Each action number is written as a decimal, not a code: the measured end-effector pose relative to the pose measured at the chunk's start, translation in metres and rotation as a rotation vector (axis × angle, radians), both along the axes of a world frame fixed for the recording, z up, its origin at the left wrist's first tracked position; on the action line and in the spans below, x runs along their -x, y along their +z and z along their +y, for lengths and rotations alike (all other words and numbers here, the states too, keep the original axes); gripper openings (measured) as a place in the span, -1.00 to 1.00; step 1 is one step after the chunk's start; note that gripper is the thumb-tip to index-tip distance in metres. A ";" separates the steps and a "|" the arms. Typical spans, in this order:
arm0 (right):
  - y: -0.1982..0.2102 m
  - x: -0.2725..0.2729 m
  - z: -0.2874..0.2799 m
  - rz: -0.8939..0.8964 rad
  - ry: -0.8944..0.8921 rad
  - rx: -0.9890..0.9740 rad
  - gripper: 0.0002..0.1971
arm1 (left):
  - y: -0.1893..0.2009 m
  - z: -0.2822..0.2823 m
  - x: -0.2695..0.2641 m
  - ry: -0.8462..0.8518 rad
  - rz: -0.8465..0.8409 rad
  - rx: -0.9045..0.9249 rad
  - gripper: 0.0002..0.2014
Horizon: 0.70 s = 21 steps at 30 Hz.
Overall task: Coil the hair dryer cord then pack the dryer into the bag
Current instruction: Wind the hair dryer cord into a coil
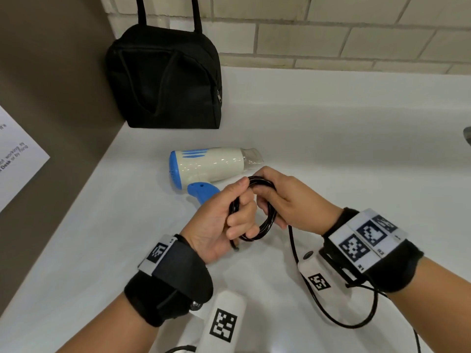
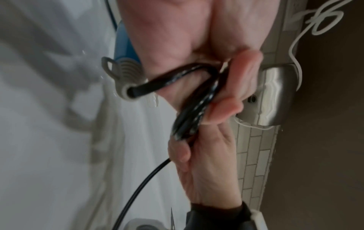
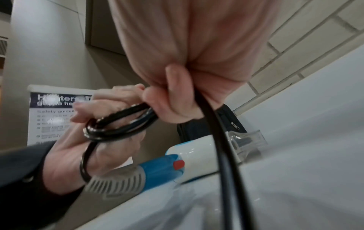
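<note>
A white and blue hair dryer (image 1: 209, 165) lies on its side on the white counter (image 1: 331, 128), nozzle to the right. Just in front of it, my left hand (image 1: 229, 215) grips a small coil of its black cord (image 1: 265, 220). My right hand (image 1: 283, 197) holds the coil's far side, fingers curled round the loops. In the right wrist view the coil (image 3: 118, 124) sits between both hands, above the dryer (image 3: 197, 157). Loose cord (image 1: 356, 312) trails down past my right wrist. The black bag (image 1: 165, 80) stands upright at the back left, against the wall.
A brown side wall (image 1: 51, 72) with a printed notice (image 1: 17, 154) bounds the counter on the left. Tiled wall (image 1: 331, 34) runs behind. A metal fixture (image 1: 467, 133) shows at the right edge.
</note>
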State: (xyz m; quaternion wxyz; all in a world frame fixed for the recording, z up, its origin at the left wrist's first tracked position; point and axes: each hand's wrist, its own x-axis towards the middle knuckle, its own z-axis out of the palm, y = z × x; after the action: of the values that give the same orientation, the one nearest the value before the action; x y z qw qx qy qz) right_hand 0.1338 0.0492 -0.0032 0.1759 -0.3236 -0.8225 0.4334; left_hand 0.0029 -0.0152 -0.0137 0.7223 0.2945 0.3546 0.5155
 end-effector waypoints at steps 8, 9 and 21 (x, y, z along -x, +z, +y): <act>-0.005 0.006 0.003 -0.125 -0.015 -0.260 -0.80 | 0.004 0.001 -0.008 0.107 0.253 0.024 -0.57; -0.005 0.006 0.004 -0.125 -0.014 -0.259 -0.80 | 0.004 0.001 -0.009 0.119 0.240 0.038 -0.56; 0.003 -0.036 0.023 -0.009 0.022 0.289 -0.77 | 0.006 -0.005 0.001 0.282 -0.084 0.123 -0.62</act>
State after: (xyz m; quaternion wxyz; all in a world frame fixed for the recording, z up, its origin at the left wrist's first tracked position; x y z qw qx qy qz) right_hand 0.1695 0.0724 -0.0006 0.1192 -0.3382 -0.7559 0.5477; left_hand 0.0018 -0.0199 -0.0074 0.6737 0.1752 0.3930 0.6008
